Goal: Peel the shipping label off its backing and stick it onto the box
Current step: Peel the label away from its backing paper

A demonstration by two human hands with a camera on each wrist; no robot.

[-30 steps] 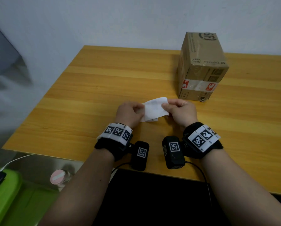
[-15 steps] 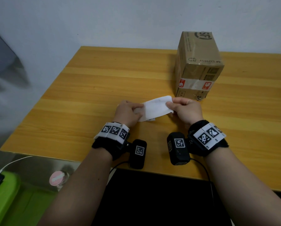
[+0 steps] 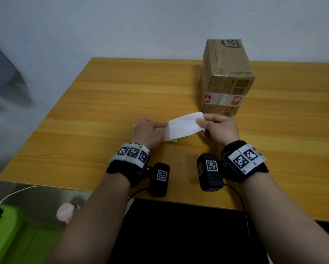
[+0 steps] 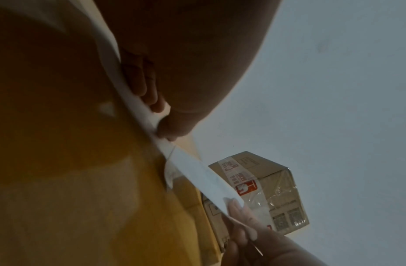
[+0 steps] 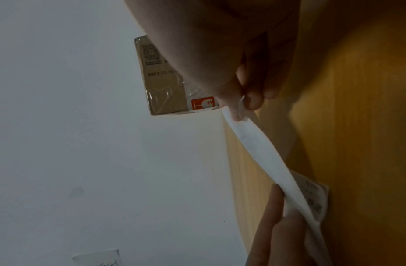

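Label: white sheet, held just above the tabletop between both hands, lifted and slightly bowed, its right end higher. Printed part: seen from the right wrist view lying below the white strip near the left hand; which layer is sticker and which is backing cannot be told. Right hand: fingers pinch the right end of the label. Left hand: fingers curled, pinching the left end low against the tabletop. Box: brown cardboard, taped, red marks on the tape, standing upright on the tabletop just beyond the right hand, apart from the label. Wall: pale, behind the tabletop.
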